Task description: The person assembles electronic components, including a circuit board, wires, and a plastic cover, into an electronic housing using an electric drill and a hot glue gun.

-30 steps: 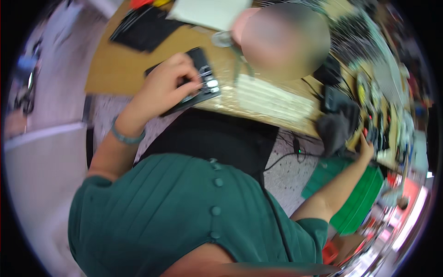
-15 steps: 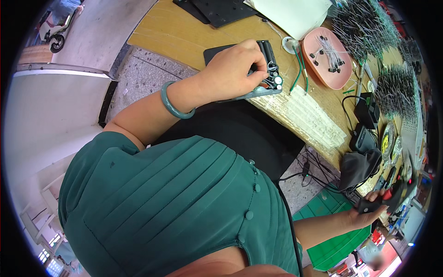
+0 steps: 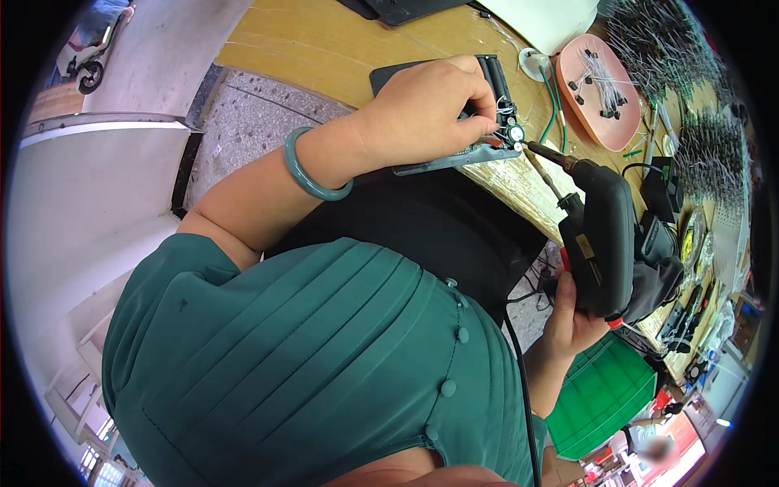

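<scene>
The desk (image 3: 308, 45) bears, at its near edge, a case (image 3: 496, 79), likely light, rigid, its wires (image 3: 505, 107) fragile: hold by rim. Left hand (image 3: 430, 114) covers it, grip unclear; right hand (image 3: 566, 325) grasps a probably heavy soldering gun (image 3: 604, 239).

Left hand (image 3: 434, 107) over black case (image 3: 497, 77), fingertips (image 3: 480, 127) pinched, right hand (image 3: 570, 321) gripping twin-tipped tool (image 3: 602, 243) near case corner, wires (image 3: 602, 85) in pink tray (image 3: 620, 133).
</scene>
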A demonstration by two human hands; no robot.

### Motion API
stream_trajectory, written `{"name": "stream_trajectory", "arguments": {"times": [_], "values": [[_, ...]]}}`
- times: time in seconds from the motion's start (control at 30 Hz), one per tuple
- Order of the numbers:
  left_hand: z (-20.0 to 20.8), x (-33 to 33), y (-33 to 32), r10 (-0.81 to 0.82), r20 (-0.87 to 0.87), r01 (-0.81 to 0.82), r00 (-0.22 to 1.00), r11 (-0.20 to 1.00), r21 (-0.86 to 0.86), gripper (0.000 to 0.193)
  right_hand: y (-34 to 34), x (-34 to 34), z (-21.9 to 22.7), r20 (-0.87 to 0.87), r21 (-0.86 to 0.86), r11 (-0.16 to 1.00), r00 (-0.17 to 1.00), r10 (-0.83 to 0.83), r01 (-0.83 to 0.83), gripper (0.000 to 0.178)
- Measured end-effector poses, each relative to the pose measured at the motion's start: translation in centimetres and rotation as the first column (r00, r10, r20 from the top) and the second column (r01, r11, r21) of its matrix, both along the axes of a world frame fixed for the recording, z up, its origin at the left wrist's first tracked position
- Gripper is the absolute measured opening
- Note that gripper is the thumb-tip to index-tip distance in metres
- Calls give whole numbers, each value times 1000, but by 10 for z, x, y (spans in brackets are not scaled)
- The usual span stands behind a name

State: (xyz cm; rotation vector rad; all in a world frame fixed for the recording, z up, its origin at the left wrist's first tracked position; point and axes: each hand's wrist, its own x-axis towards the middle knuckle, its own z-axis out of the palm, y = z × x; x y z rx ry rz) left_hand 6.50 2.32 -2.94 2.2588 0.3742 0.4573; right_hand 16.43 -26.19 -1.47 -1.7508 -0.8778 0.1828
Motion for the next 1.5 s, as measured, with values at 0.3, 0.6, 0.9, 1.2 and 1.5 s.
{"name": "stream_trajectory", "arguments": {"times": [0.3, 0.6, 0.9, 1.2, 1.5], "values": [[-1, 1, -2, 11, 16, -11, 1000, 1000, 14, 11, 9, -1, -1, 18, -117, 991, 998, -67, 68, 44], [-3, 0, -4, 6, 27, -6, 1000, 1000, 8, 11, 27, -4, 9, 88, -83, 996, 996, -9, 16, 48], [-3, 1, -4, 25, 24, -26, 999, 999, 30, 12, 31, -10, 16, 60, -115, 993, 998, -17, 23, 52], [-4, 0, -4, 11, 21, -11, 1000, 999, 32, 12, 39, -19, 25, 2, -122, 991, 998, -57, 57, 51], [-1, 0, -6, 14, -3, -14, 1000, 1000, 27, 10, 37, -16, 25, 119, -180, 983, 993, -11, 32, 52]]}}
